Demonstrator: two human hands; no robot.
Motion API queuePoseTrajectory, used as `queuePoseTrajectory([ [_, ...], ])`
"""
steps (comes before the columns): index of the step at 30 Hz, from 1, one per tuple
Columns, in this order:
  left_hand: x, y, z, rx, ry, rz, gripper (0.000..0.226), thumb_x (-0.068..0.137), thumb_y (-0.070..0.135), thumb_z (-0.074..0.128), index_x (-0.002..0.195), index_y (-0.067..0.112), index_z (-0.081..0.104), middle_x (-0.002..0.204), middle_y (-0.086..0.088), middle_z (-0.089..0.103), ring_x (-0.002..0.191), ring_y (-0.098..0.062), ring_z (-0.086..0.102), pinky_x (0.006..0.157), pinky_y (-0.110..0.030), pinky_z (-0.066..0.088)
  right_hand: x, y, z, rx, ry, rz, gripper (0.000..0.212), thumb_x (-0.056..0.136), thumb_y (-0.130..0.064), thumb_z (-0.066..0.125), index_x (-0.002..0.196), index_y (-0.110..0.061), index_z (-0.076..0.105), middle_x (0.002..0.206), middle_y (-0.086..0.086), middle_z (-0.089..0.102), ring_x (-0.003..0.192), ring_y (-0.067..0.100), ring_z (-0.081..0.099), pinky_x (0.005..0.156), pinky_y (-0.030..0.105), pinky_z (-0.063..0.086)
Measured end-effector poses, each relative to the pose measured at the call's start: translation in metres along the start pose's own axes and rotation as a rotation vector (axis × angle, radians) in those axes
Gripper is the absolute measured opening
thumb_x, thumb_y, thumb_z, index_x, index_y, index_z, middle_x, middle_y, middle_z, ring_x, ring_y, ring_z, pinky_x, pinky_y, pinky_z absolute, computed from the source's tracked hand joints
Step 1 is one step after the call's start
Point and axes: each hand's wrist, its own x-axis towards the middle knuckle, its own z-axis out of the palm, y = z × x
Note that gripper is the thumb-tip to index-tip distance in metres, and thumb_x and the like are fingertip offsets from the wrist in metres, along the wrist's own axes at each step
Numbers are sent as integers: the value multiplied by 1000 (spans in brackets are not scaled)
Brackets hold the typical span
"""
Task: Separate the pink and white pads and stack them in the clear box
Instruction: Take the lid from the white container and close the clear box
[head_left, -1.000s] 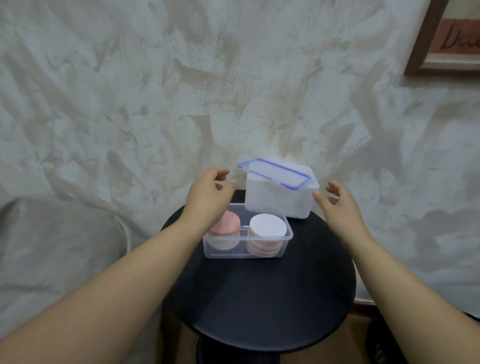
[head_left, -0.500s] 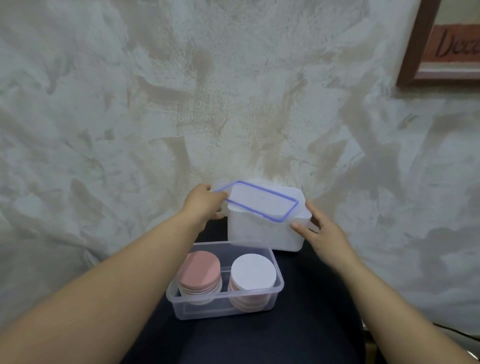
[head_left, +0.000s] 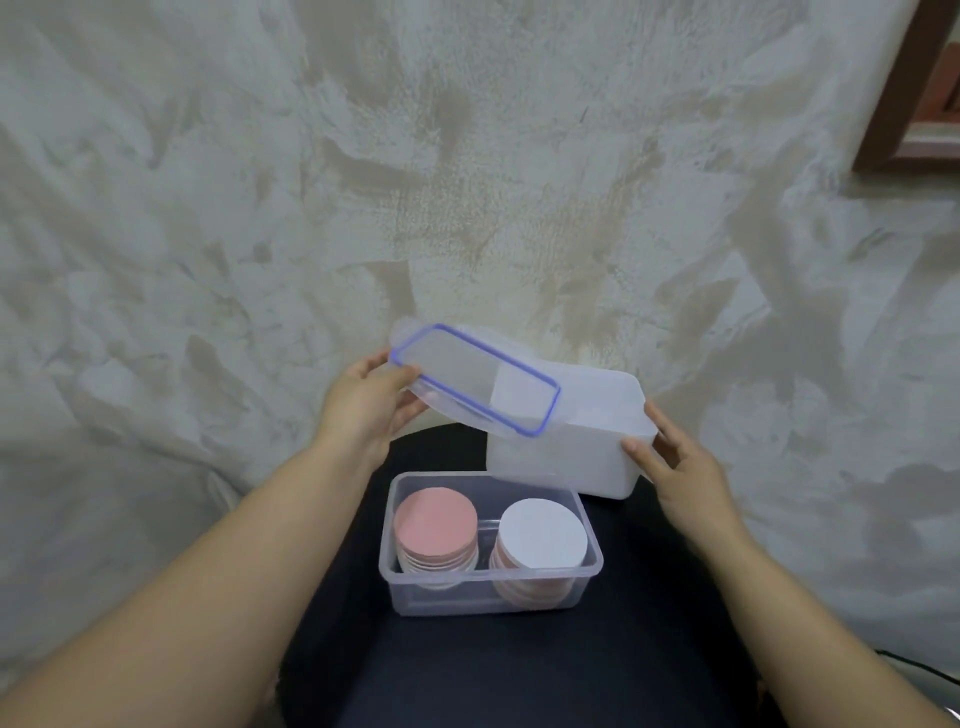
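The left hand (head_left: 363, 410) grips the blue-rimmed clear lid (head_left: 467, 376), tilted above the frosted white box (head_left: 556, 462); the right hand (head_left: 685, 478) holds the box's end. This looks like the opening step, and the lid should go aside next.

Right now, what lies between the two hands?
Head view: the blue-rimmed lid, held by the left hand, and the white box the right hand holds.
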Motion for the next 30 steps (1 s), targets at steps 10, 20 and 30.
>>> queuePoseTrajectory([
  [10, -22, -4, -71, 44, 342, 78, 41, 88, -7, 51, 124, 8, 37, 95, -13, 60, 90, -26, 62, 60, -26, 52, -10, -9, 3, -36, 8, 10, 52, 90, -23, 59, 139, -24, 41, 137, 1, 50, 121, 8, 45, 98, 22, 34],
  [20, -5, -45, -91, 591, 292, 25, 37, 75, 13, 69, 104, 7, 48, 100, -17, 62, 69, -22, 58, 55, -31, 50, -7, -1, -2, -28, 5, 50, 53, 88, -25, 62, 137, -28, 44, 133, 0, 54, 122, 13, 51, 107, 42, 38],
  [30, -24, -49, -110, 1006, 201, -9, 68, 70, 45, 75, 119, 6, 49, 115, -10, 56, 103, -28, 57, 78, -33, 44, -12, -4, 2, -15, 23, 23, 53, 89, -22, 60, 139, -24, 41, 136, 2, 52, 123, 14, 49, 108, 41, 37],
])
